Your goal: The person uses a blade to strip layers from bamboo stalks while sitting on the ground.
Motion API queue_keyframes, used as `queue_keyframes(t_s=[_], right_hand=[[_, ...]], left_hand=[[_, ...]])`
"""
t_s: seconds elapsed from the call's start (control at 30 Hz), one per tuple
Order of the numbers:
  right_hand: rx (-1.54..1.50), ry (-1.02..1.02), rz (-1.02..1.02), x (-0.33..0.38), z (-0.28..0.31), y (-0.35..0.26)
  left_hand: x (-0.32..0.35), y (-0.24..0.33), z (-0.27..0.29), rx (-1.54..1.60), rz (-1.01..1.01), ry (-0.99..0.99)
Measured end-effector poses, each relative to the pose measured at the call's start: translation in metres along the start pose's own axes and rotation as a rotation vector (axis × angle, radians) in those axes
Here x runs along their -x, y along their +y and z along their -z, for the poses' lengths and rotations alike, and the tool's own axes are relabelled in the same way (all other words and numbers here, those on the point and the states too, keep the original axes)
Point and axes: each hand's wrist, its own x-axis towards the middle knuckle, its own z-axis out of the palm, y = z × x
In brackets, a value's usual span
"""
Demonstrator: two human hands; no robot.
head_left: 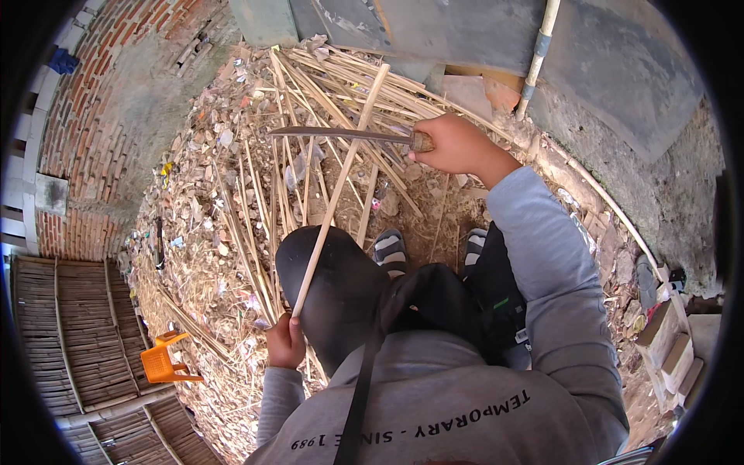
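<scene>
Littered ground (209,194) strewn with dry leaves and scraps spread below the person, hemmed by a brick wall (85,85) and a grey concrete wall (620,70). Nearest, the left hand (285,341) had its fingers (294,335) wrapped tight around the lower end of a long pale bamboo strip (339,186), which slanted up and away from them across the dark-clad knee (333,287). Just beyond that hand lay sandalled feet (391,249). Farther out, the right hand (453,143) gripped a wooden handle, fingers closed round it, with the long knife (341,134) reaching leftward from them and its blade crossing the strip near its upper part. Behind lay a heap of split bamboo (325,85). Judging by this, the paring of the strip seemed under way; the next stroke would call for a steady hold and a blade angle kept away from the lower fingers.
</scene>
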Motion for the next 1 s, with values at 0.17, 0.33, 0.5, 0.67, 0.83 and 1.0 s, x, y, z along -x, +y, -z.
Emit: queue_keyframes(t_s=[0.17, 0.33, 0.5, 0.67, 0.83, 1.0], right_hand=[[0.051, -0.086, 0.039, 0.003, 0.002, -0.019], [0.134, -0.240, 0.096, 0.005, -0.008, -0.034], [0.053, -0.138, -0.061, -0.001, -0.005, -0.004], [0.068, -0.042, 0.012, 0.001, -0.014, 0.005], [0.131, -0.214, 0.192, -0.002, -0.029, -0.024], [-0.019, -0.188, -0.042, -0.009, -0.015, 0.012]], left_hand=[[-0.001, 0.014, 0.003, -0.042, 0.003, -0.001], [-0.004, 0.032, 0.004, 0.049, 0.039, 0.024], [-0.005, 0.030, -0.003, -0.057, 0.000, 0.076], [-0.014, 0.023, -0.003, -0.060, 0.008, 0.035], [-0.015, 0.015, 0.003, -0.027, 0.002, -0.023], [-0.021, 0.016, 0.005, 0.025, 0.028, -0.058]])
